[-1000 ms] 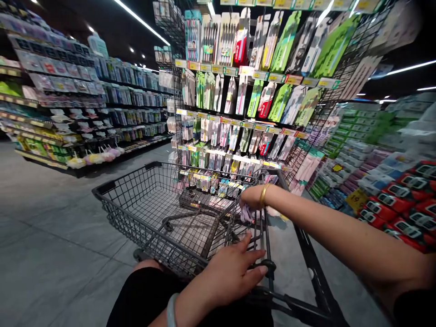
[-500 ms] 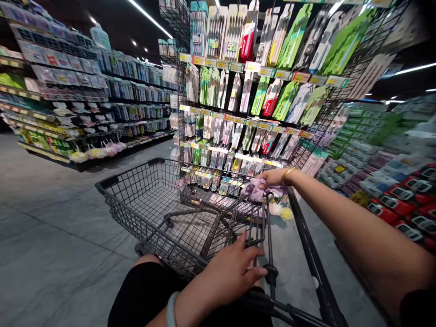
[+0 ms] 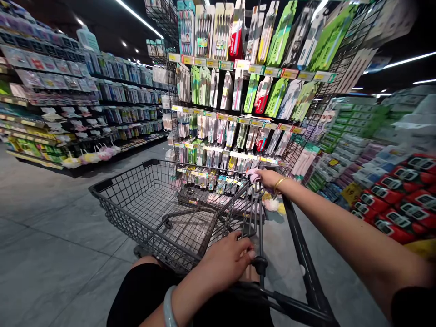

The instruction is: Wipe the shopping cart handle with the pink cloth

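Two hands on the cart (image 3: 143, 204): left hand (image 3: 228, 259) grips the fold-down flap low centre; right hand (image 3: 269, 178) clutches a pale cloth (image 3: 252, 174) at the cart rim, centre frame. Basket looks empty; toothbrush rack (image 3: 245, 91) above untouched.

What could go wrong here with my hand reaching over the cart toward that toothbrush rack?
The right hand holds a small lilac item right at the far rim of the cart; it could slip outside onto the floor. The toothbrush rack hangs packed close ahead, so the outstretched arm might knock packs off their hooks. Only the left hand steadies the cart, gripping the child-seat flap, so it may roll or swing.
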The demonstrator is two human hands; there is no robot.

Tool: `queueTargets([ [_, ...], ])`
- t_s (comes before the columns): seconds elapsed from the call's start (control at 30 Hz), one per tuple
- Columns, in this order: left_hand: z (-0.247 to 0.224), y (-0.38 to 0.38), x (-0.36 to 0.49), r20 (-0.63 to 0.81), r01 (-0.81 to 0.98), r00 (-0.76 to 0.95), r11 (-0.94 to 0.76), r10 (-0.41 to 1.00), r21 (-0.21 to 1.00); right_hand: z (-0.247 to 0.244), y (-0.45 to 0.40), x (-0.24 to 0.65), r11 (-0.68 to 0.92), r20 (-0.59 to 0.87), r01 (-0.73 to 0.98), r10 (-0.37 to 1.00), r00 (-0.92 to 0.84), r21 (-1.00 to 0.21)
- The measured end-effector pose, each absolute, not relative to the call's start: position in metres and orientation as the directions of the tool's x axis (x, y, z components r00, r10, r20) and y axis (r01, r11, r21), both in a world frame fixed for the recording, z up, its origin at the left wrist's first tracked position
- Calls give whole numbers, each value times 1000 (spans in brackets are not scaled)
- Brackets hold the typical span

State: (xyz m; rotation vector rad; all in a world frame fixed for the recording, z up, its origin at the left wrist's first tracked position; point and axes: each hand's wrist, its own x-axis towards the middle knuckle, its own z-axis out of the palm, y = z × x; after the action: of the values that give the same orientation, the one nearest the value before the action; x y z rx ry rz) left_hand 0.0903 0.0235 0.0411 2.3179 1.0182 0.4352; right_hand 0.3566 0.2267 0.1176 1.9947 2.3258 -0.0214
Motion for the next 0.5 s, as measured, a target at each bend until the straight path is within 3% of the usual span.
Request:
queueTargets([
  [0.13, 36, 27, 94, 126, 543, 574, -491, 809, 681, 134, 199, 344, 122, -69, 991, 991, -118, 49],
  [0.27, 38, 36, 99, 114, 503, 456, -361, 882, 785, 148, 173, 329, 143, -34, 989, 989, -143, -24],
  [0.33, 43, 45, 100, 108, 486, 471, -360, 876, 796, 149, 169, 321, 137, -45, 975, 988, -147, -177],
  [0.43, 55, 66, 96, 153, 543, 404, -371, 902, 753, 140, 176, 305, 102, -68, 835, 984, -165, -540],
  [0.5, 60, 84, 88, 154, 607, 339, -341, 928, 718, 126, 182, 287, 85, -69, 773, 984, -164, -628],
])
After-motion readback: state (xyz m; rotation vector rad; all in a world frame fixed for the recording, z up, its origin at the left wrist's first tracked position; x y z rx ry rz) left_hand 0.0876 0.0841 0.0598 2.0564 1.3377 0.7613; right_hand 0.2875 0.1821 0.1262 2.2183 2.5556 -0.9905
